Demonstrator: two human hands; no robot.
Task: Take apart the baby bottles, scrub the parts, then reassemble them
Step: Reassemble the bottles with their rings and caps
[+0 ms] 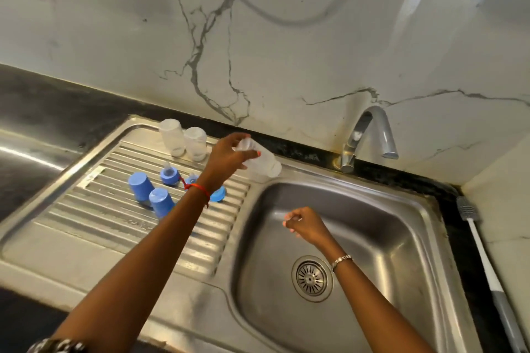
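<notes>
My left hand [228,156] grips a clear baby bottle body [265,163], tilted with its mouth down, above the back edge between the drainboard and the sink basin. Two more clear bottle bodies [185,139] stand upside down at the back of the drainboard [86,226]. Two blue caps [150,193] stand on the ribs. A blue collar with its teat [169,174] sits beside them, and two other blue pieces [218,194] show partly behind my wrist. My right hand [305,223] hovers over the basin with its fingers curled, holding nothing.
The steel sink basin [372,238] has a drain strainer [312,278] at its bottom. A chrome tap [370,137] stands at the back. A grey and white bottle brush [484,255] lies on the dark counter at the right. A marble wall rises behind.
</notes>
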